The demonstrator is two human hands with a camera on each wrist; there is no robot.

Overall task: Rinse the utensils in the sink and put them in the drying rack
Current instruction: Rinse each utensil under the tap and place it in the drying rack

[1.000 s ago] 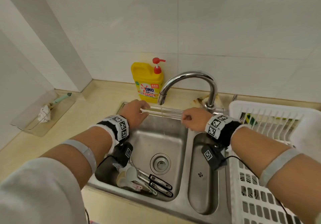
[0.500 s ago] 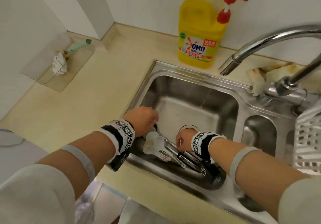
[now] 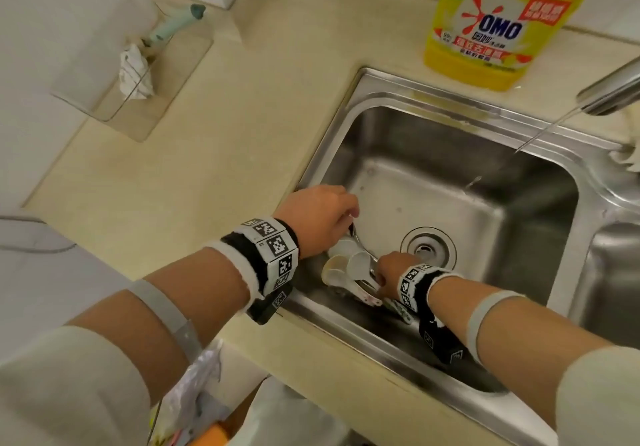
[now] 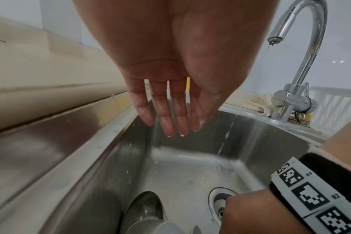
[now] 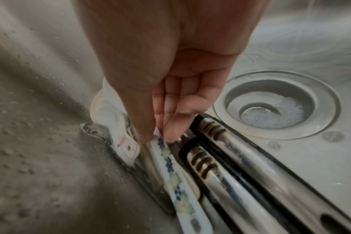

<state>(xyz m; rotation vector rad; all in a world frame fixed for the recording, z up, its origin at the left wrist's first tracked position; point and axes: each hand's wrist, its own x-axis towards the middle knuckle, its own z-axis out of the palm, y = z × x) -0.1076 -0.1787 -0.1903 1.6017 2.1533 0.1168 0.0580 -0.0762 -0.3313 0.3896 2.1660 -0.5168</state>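
Both hands reach in — right hand [image 5: 166,101] pinches floral spoon handle [image 5: 170,164], bowl hidden; left hand [image 4: 170,76] spread.

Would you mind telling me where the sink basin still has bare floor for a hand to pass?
The sink floor is bare between the drain and the back wall, except where the water stream lands. The near-left corner is crowded: the utensils are piled there, with the right hand pinching one and the left hand above them.
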